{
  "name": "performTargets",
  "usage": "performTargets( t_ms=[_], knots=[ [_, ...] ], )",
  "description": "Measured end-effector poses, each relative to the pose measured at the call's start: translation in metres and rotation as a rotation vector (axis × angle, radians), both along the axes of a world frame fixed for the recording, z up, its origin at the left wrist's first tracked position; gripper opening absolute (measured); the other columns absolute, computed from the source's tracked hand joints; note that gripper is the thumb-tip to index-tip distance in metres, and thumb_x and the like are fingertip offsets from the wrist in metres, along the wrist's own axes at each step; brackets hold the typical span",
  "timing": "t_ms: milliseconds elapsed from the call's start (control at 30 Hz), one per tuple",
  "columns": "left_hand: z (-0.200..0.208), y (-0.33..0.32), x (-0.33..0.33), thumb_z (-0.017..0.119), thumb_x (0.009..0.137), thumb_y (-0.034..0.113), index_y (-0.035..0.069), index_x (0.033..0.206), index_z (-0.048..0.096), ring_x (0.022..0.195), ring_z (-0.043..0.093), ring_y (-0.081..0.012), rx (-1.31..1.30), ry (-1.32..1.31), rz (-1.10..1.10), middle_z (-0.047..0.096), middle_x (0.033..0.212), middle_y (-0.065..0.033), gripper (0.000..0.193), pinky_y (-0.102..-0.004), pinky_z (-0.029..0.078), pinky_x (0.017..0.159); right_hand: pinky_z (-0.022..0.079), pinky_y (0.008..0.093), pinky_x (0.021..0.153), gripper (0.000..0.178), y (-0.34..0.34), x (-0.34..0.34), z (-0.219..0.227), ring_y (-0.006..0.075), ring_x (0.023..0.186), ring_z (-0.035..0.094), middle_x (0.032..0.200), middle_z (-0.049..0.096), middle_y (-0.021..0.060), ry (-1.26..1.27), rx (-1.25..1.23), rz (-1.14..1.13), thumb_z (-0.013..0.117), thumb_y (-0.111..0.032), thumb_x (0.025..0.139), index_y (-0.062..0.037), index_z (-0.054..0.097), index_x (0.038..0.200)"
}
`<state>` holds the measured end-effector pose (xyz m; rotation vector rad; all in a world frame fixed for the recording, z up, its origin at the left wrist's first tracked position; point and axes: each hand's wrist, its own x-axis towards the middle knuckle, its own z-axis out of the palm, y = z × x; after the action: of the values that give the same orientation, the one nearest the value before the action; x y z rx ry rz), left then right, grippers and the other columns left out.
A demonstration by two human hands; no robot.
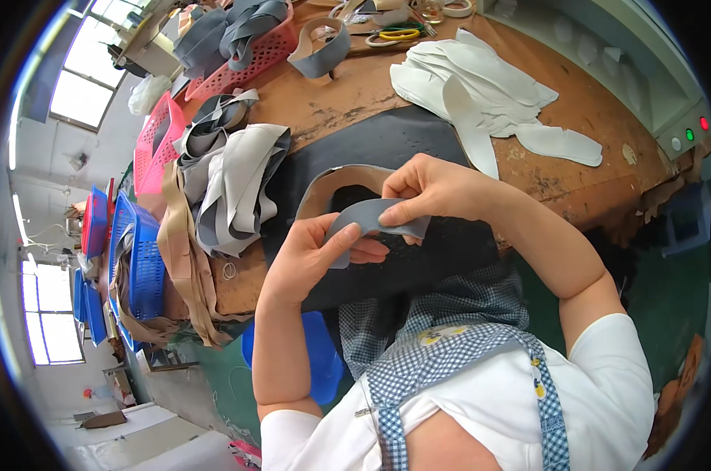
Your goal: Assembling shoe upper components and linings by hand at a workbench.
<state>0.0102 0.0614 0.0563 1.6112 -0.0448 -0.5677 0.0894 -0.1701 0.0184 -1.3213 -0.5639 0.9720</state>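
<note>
Left grip (307, 253) narrow, pinching a curved grey strip (367, 212), right grip (432, 188) narrow, pinching its other end

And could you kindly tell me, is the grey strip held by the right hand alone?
No, the left hand and the right hand both pinch the grey strip.

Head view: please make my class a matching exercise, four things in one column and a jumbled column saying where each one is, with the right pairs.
Things
1. Grey strip
2. White cut pieces
3. Large blue basket
4. Black sheet

Places
A. Beyond the left side of the table
B. Spread out beneath the hands
C. Held by the left hand and right hand
D. Heaped on the table's right side

Pairs: 1-C, 2-D, 3-A, 4-B
</note>
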Motion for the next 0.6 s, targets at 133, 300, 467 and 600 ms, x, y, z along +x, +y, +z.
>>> performTargets(
  t_ms=[133, 300, 467, 600],
  knots=[
    [-0.002, -0.002, 0.014, 0.062, 0.098, 0.022, -0.010, 0.107, 0.065, 0.086, 0.073, -0.0228, 0.018, 0.045, -0.034, 0.073, 0.092, -0.0166, 0.033, -0.0306, 0.059, 0.079, 0.054, 0.0258, 0.062, 0.022, 0.005, -0.001, 0.000, 0.0130, 0.066, 0.068, 0.077, 0.070, 0.0089, -0.099, 0.039, -0.014, 0.074, -0.016, 0.089, 0.0032, 0.065, 0.094],
    [0.000, -0.001, 0.027, 0.070, 0.088, 0.010, -0.008, 0.101, 0.068, 0.083, 0.073, -0.0200, 0.131, -0.045, -0.056, 0.074, 0.084, -0.0139, 0.022, -0.0281, 0.056, 0.075, 0.057, 0.0281, 0.069, 0.021, -0.004, 0.004, 0.010, 0.0141, 0.072, 0.070, 0.080, 0.071, 0.0110, -0.054, -0.041, 0.054, 0.073, -0.013, 0.088, 0.0032, 0.064, 0.098],
    [0.035, -0.013, 0.046, 0.071, 0.082, 0.007, 0.000, 0.108, 0.066, 0.088, 0.068, -0.0335, 0.795, -0.969, 0.196, 0.071, 0.091, -0.0136, 0.028, -0.0365, 0.052, 0.080, 0.058, 0.0318, 0.079, 0.027, 0.004, 0.008, -0.002, 0.0188, 0.086, 0.071, 0.095, 0.071, 0.0132, 0.120, 0.302, -0.297, 0.070, -0.012, 0.090, 0.0035, 0.061, 0.111],
    [0.018, -0.029, 0.043, 0.070, 0.088, 0.009, 0.003, 0.111, 0.060, 0.095, 0.062, -0.0314, 0.651, -1.030, 0.603, 0.064, 0.102, -0.0147, 0.026, -0.0379, 0.049, 0.085, 0.055, 0.0352, 0.090, 0.025, 0.003, 0.006, -0.015, 0.0192, 0.102, 0.067, 0.111, 0.069, 0.0099, 0.419, 0.506, -0.588, 0.065, -0.008, 0.092, -0.0004, 0.060, 0.115]
  ],
)
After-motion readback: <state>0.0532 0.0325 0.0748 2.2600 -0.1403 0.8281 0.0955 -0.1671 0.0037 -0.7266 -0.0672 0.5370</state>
